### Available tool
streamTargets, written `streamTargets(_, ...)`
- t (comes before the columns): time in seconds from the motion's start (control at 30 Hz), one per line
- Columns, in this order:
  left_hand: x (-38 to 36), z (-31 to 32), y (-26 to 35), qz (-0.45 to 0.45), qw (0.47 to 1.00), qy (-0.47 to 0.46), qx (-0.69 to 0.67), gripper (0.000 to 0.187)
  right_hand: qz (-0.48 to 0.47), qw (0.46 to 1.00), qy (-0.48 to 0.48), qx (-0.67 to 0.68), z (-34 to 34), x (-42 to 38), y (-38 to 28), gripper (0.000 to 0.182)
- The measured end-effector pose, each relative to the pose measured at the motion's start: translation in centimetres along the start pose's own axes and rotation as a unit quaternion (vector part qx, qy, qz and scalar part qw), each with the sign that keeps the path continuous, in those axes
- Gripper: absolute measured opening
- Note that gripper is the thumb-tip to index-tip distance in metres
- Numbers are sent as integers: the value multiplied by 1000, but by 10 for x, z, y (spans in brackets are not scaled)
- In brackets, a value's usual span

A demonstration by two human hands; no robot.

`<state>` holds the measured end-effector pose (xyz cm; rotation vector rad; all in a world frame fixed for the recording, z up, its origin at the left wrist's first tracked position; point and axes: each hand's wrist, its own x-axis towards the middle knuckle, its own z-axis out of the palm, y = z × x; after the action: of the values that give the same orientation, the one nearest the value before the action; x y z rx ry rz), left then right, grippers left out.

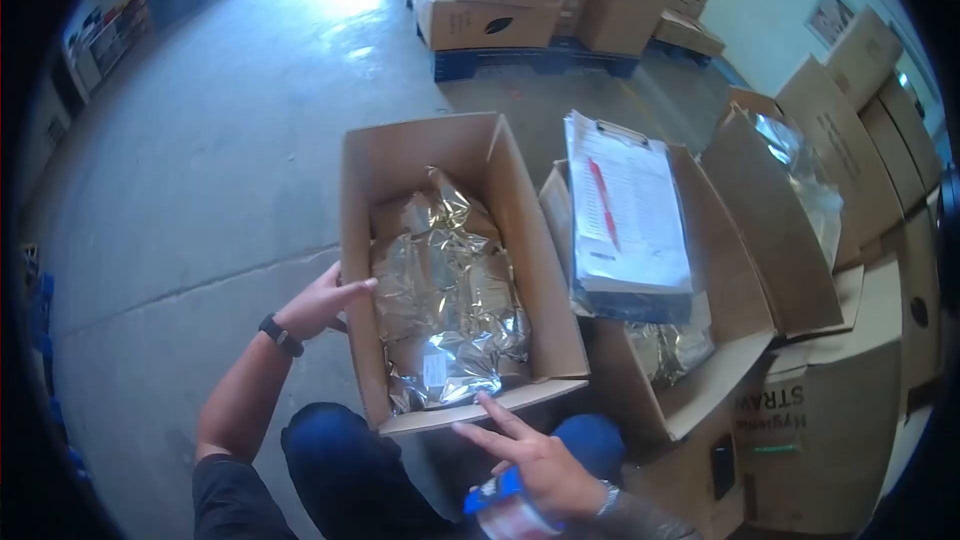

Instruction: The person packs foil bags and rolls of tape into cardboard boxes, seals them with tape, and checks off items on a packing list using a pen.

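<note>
An open cardboard box (549, 270) holds crumpled shiny silver foil bags (445, 280), one with a small white label near the front. My left hand (322, 306) grips the box's left wall, thumb over the rim and fingers outside. At the box's near edge is my right hand (545, 470), with two fingers stretched toward the rim and the others around a blue object with a clear, reddish part (510, 510), whose exact kind is unclear. To the right, a clipboard (630, 205) with printed sheets and a red pen (604, 202) rests on another open box (715, 240) containing foil.
More open cartons (830, 155) stand at the right, one with clear plastic inside. A dark phone-like item (723, 468) lies on cardboard at lower right. Stacked boxes (490, 25) sit on a blue pallet (480, 64) behind. Concrete floor (200, 180) extends left.
</note>
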<state>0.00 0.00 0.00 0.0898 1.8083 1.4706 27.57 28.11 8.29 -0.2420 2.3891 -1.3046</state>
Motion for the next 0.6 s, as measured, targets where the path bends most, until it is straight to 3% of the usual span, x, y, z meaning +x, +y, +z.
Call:
streamTargets(0.07,-10,45,-3,-48,997,-48,33,76,90,984,13,-154,-2,-17,10,91)
streamTargets(0.1,-39,-35,24,-58,994,-16,87,74,65,987,35,-145,37,55,-14,88)
streamTargets(0.17,-41,-13,16,-63,994,-59,68,70,141,966,28,-216,33,60,-7,81)
streamTargets(0.2,-35,-5,5,-60,995,-72,36,67,146,961,54,-230,34,56,5,69)
streamTargets(0.37,-42,-6,-8,-53,998,-18,29,67,187,948,145,-212,47,77,21,25)
streamTargets(0.53,-50,7,-13,-45,998,29,45,65,202,940,178,-208,64,60,19,19)
streamTargets(0.6,-54,10,-1,-91,992,17,83,64,222,942,155,-199,65,59,18,17)
